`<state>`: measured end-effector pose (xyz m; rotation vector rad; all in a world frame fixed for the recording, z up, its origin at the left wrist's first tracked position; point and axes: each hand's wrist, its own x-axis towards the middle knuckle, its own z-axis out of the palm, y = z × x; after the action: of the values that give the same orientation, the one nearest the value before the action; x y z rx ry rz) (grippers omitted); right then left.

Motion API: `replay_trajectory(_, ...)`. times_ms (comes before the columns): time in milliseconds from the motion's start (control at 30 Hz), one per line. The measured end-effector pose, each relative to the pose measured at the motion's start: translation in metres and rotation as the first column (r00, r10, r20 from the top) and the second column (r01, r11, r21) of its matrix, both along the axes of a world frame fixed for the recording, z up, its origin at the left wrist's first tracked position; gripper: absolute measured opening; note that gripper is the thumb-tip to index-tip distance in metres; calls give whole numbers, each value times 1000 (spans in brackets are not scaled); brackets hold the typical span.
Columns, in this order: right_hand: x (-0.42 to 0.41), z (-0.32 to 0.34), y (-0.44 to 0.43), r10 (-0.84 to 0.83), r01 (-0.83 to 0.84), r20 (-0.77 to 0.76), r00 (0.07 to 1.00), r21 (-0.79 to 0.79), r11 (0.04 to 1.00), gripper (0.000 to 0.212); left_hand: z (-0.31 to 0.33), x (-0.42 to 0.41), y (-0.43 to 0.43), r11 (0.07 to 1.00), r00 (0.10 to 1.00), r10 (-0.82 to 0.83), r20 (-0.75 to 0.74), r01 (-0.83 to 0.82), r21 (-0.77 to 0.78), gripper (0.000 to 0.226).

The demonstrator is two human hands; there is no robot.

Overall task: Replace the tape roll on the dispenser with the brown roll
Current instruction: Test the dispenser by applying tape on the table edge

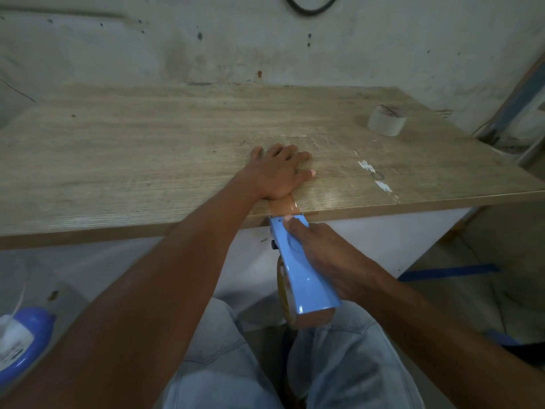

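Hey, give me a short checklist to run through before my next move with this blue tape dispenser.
1. Brown tape roll mounted in the light-blue plastic dispenser: ok.
2. Brown tape strip drawn from the dispenser's front onto the wooden table: ok.
3. Left hand pressing flat on the strip's end: ok.
4. Right hand gripping the dispenser body: ok.
5. Cutter touching the strip: cannot tell, hidden.
6. Whitish tape roll set aside, far right on the table: ok.
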<state>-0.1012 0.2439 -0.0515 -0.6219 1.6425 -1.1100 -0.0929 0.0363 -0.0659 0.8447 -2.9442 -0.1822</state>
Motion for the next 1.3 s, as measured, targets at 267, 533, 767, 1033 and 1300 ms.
replay_trajectory(267, 1, 1, -2, -7, 7, -36, 999, -3, 1000, 38, 6, -9, 14, 997, 996, 60, 68, -64, 51, 68)
replay_trajectory(533, -5, 2, -8, 35, -23, -197, 980, 62, 998, 50, 2, -10, 23, 997, 997, 75, 21, -75, -12, 70)
replay_trajectory(767, -9, 14, -12, 30, -21, -77, 997, 119, 993, 39, -2, -12, 20, 998, 998, 67, 20, -67, 12, 75)
replay_trajectory(1033, 24, -36, 11, 117, -89, -70, 991, 320, 943, 44, 0, -11, 20, 998, 998, 57, -2, -57, -23, 72)
replay_trajectory(1300, -1, -29, -3, 51, -27, -92, 994, 240, 970, 53, 0, -10, 20, 998, 998, 56, 12, -56, -13, 72)
